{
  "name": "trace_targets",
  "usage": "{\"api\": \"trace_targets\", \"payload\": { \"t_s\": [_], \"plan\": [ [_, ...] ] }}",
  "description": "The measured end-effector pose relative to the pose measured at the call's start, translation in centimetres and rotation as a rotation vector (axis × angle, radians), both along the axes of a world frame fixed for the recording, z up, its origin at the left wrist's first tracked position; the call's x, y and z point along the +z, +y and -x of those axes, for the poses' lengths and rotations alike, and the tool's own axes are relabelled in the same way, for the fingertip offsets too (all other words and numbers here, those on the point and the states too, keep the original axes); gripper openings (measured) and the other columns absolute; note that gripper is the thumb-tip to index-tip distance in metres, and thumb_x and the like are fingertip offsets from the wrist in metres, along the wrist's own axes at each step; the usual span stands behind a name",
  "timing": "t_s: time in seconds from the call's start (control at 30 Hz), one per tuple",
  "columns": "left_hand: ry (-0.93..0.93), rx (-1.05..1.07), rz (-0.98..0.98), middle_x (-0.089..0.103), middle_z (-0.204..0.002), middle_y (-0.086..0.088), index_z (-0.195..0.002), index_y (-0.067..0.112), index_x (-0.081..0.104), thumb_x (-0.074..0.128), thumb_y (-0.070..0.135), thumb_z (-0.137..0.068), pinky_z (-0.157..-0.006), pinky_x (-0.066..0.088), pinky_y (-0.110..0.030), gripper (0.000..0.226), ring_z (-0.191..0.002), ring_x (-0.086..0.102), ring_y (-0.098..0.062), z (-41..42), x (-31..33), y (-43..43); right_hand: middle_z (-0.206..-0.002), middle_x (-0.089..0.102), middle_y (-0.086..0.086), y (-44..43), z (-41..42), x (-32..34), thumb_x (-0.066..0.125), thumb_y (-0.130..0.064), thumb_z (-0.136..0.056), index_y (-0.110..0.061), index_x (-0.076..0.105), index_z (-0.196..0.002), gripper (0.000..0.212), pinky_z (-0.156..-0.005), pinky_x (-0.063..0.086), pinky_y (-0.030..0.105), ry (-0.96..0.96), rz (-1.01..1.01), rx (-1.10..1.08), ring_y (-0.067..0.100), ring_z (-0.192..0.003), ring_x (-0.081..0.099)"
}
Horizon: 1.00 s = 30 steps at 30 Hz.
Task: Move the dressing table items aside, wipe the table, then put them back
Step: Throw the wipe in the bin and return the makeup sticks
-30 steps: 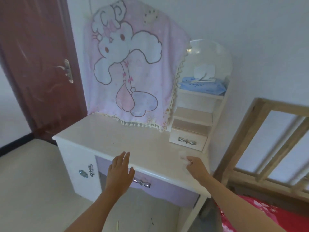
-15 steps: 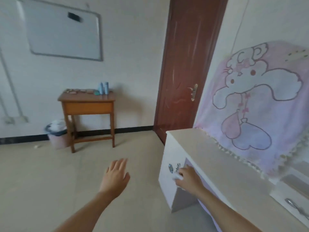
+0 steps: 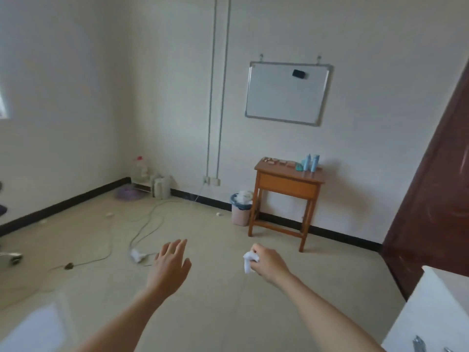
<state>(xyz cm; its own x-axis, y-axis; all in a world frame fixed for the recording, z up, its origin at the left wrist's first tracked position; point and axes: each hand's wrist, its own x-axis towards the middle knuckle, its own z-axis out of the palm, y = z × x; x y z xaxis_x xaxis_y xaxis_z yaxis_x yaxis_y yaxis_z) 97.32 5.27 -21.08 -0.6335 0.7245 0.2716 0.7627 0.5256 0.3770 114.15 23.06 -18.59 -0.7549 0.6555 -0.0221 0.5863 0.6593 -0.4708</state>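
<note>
My right hand (image 3: 269,262) is closed around a crumpled white wipe (image 3: 249,260), held out over the floor. My left hand (image 3: 170,264) is open beside it, fingers spread, holding nothing. Only a corner of the white dressing table (image 3: 431,308) shows at the lower right. Across the room, a small wooden table (image 3: 288,185) stands against the far wall. On it are two blue bottles (image 3: 311,163), a teal item and several small flat items (image 3: 278,162).
A waste bin (image 3: 241,209) with white paper in it stands left of the wooden table. Cables and a white plug (image 3: 137,255) lie on the floor at left. A dark red door (image 3: 436,199) is at right, a whiteboard (image 3: 288,92) on the wall.
The view has swung left, from the dressing table to the far wall. My right hand, shut on the wipe, has come off the dressing table and now hangs over the floor.
</note>
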Motion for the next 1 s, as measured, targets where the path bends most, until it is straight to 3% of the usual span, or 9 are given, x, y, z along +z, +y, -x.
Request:
{"api": "trace_targets", "payload": {
  "t_s": [0.07,0.23,0.4,0.53,0.67,0.77,0.9,1.0],
  "plan": [
    [0.007,0.053,-0.004,0.039,-0.145,-0.005,-0.141,0.010,0.035,0.041,0.031,-0.091,-0.106,0.031,-0.039,0.054,-0.135,0.031,-0.024,3.3,0.1,-1.1,-0.099,0.066,0.011,0.0,4.3,0.4,0.047,-0.017,-0.084,-0.013,0.050,-0.083,0.004,-0.065,0.040,0.031,0.003,-0.022,0.062,0.029,-0.092,0.060],
    [0.038,0.106,-0.002,0.043,-0.142,-0.005,-0.140,0.011,0.038,0.034,0.038,-0.084,-0.105,0.031,-0.040,0.062,-0.132,0.035,-0.026,12.3,0.1,-2.3,-0.105,0.066,0.005,0.8,14.4,1.0,0.047,-0.017,-0.086,-0.017,0.063,-0.101,0.022,-0.063,0.037,0.025,-0.034,-0.050,0.183,0.022,-0.092,0.059],
    [0.056,0.099,-0.011,0.047,-0.139,-0.006,-0.137,0.009,0.042,0.021,0.046,-0.077,-0.103,0.034,-0.040,0.073,-0.130,0.038,-0.026,20.3,-0.1,-0.8,-0.108,0.065,0.002,2.9,22.0,0.7,0.045,-0.022,-0.089,-0.025,0.060,-0.104,0.022,-0.059,0.034,0.024,-0.088,-0.099,0.169,0.019,-0.088,0.055],
    [0.016,0.057,0.026,0.040,-0.144,-0.003,-0.141,0.012,0.035,0.028,0.039,-0.082,-0.107,0.030,-0.038,0.065,-0.134,0.031,-0.023,25.5,-0.8,3.1,-0.109,0.063,0.008,5.8,25.7,0.2,0.044,-0.023,-0.089,-0.019,0.053,-0.111,0.024,-0.069,0.037,0.029,-0.131,-0.167,0.141,0.027,-0.099,0.057],
    [0.013,-0.014,0.043,0.033,-0.148,-0.001,-0.144,0.014,0.025,0.040,0.030,-0.096,-0.109,0.026,-0.034,0.053,-0.136,0.026,-0.020,29.3,-1.8,10.5,-0.094,0.061,0.010,11.1,28.0,-0.5,0.044,-0.026,-0.091,-0.016,0.043,-0.114,0.025,-0.065,0.035,0.031,-0.156,-0.199,0.121,0.029,-0.084,0.056],
    [0.019,-0.042,0.030,0.031,-0.149,-0.002,-0.145,0.014,0.023,0.040,0.030,-0.096,-0.109,0.026,-0.034,0.055,-0.137,0.026,-0.020,32.0,-1.7,16.7,-0.086,0.051,0.004,16.4,30.2,-0.3,0.039,-0.031,-0.094,-0.017,0.036,-0.115,0.026,-0.061,0.033,0.032,-0.148,-0.127,0.099,0.023,-0.075,0.049],
    [0.022,-0.021,-0.007,0.036,-0.146,-0.003,-0.144,0.014,0.027,0.044,0.030,-0.094,-0.106,0.030,-0.036,0.055,-0.135,0.030,-0.022,36.8,-0.4,24.0,-0.098,0.051,0.006,24.5,34.2,-0.4,0.032,-0.037,-0.093,-0.016,0.034,-0.112,0.028,-0.070,0.035,0.034,-0.124,0.101,0.036,0.024,-0.088,0.050],
    [0.009,0.013,-0.038,0.039,-0.144,-0.004,-0.143,0.013,0.030,0.043,0.032,-0.094,-0.104,0.032,-0.038,0.054,-0.133,0.033,-0.023,40.8,-0.3,28.2,-0.099,0.052,0.007,29.7,38.0,-1.1,0.035,-0.043,-0.082,-0.017,0.036,-0.106,0.036,-0.073,0.036,0.033,-0.064,0.232,-0.034,0.024,-0.092,0.050]
  ]
}}
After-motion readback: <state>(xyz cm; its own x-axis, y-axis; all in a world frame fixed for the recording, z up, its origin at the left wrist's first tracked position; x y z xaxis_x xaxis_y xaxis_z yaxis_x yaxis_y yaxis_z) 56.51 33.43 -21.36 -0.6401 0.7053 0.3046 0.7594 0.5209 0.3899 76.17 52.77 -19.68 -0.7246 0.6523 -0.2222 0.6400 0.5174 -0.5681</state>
